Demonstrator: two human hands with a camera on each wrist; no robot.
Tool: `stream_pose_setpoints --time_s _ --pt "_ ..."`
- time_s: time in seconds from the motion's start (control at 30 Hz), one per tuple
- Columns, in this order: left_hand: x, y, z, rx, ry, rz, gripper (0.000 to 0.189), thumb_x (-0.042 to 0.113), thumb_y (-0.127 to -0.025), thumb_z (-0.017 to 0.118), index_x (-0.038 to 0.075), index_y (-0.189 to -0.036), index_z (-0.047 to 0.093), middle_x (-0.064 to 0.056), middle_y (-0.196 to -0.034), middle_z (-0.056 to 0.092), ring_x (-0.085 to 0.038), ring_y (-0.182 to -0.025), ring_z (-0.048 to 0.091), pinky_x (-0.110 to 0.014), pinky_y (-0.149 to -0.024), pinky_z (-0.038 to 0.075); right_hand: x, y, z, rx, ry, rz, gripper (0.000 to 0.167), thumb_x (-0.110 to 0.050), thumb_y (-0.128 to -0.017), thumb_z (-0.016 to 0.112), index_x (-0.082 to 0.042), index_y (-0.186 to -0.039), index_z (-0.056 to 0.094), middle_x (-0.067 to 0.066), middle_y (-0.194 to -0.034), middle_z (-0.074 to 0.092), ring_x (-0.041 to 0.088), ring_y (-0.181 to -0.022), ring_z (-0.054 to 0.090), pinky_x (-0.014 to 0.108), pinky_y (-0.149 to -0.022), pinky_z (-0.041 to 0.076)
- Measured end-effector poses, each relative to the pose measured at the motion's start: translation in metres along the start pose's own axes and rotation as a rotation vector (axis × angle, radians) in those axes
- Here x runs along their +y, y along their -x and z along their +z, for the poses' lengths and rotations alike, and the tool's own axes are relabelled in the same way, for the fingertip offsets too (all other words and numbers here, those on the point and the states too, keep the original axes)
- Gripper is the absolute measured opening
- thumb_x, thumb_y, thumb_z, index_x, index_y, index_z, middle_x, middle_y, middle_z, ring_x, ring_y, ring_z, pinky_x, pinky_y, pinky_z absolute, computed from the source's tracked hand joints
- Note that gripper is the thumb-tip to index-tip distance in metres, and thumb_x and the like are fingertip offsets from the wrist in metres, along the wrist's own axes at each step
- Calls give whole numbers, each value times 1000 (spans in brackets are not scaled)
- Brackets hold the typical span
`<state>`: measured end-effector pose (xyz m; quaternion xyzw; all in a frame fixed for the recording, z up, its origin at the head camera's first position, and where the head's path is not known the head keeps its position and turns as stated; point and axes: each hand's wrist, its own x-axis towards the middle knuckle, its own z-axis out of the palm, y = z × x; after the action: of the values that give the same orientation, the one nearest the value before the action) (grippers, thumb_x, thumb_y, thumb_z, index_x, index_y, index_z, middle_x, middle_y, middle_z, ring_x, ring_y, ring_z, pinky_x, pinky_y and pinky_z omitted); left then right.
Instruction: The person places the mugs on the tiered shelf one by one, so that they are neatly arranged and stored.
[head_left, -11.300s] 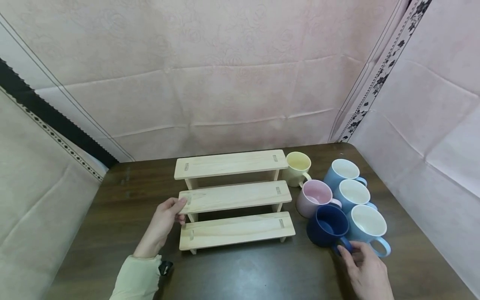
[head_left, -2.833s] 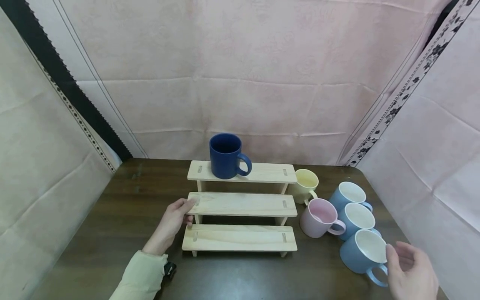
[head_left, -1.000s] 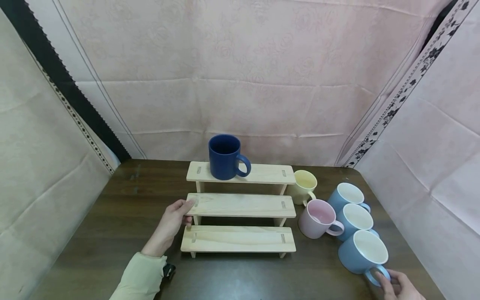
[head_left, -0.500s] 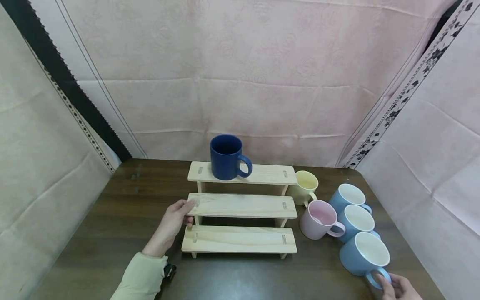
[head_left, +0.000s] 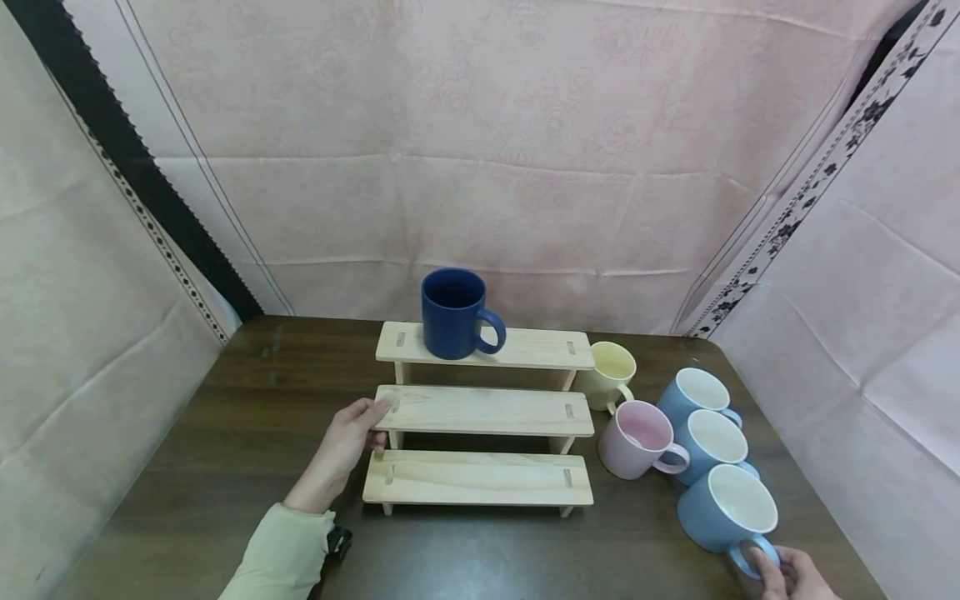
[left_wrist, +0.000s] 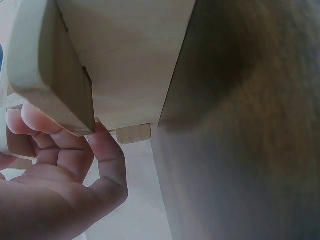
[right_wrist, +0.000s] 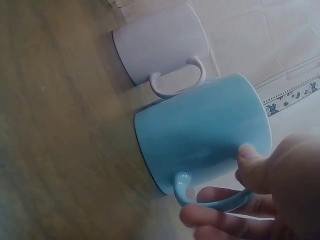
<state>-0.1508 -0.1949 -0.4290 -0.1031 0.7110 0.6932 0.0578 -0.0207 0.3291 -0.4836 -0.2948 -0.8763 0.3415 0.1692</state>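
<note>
At the right near side of the desk, the near light blue mug has its mouth upward and its long axis roughly vertical; its handle points toward the near right. The right hand has a pinching grip on that handle: the thumb bears on its upper part, close to the mug wall, and the fingers wrap round its outer side. Whether the base is touching the desk I cannot tell.

The left hand pinches the left end of the middle board of the wooden stand, thumb on top and fingers below. There are three boards, stepped upward from near to far — the near board lowest, the far board highest — and all three have their long axis running left to right.

The mugs number six: three light blue, one dark blue, one pink, one yellow. The dark blue mug stands upright on the far board, left of its middle, handle to the right. On the desk, right of the stand, are the yellow mug at the far side and the pink mug nearer, its handle to the right. Two more light blue mugs line up beyond the held one, handles to the right.
</note>
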Motion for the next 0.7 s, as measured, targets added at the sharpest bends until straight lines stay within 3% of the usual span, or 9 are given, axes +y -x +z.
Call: stream_pose_setpoints --time_s 0.13,0.23,0.4,0.6,0.7 --pt "-1 0 0 -2 1 0 37 39 -98 58 2 -95 53 -3 -71 50 -16 -64 49 -27 -59 46 5 1 8 29 -120 18 30 -19 -97 58 10 -99 53 26 -76 67 -2 -47 54 20 -42 47" --pt "-1 0 -1 -3 -4 0 37 39 -98 57 3 -93 53 -3 -71 50 -16 -64 49 -27 -59 46 10 1 12 67 -189 26 31 -22 -96 57 9 -99 54 20 -73 68 -7 -46 54 19 -42 47" --pt "-2 -1 -1 -4 -10 5 37 39 -99 56 3 -90 52 -4 -72 50 -16 -64 49 -27 -60 46 9 3 11 83 -193 25 37 -29 -97 56 8 -101 54 11 -70 67 -6 -47 53 18 -42 47" --pt "-1 0 -1 -4 -3 9 37 38 -99 56 2 -92 52 -3 -72 49 -16 -64 49 -27 -59 46 2 8 2 95 -141 -17 29 -22 -99 55 7 -101 56 11 -72 67 -5 -48 53 19 -42 46" --pt "-1 0 -1 -5 -2 6 37 39 -99 56 2 -93 52 -3 -72 49 -16 -64 49 -26 -59 46 -4 9 -5 108 -143 -45 27 -21 -99 56 6 -100 56 -2 -68 65 -6 -47 53 18 -41 45"
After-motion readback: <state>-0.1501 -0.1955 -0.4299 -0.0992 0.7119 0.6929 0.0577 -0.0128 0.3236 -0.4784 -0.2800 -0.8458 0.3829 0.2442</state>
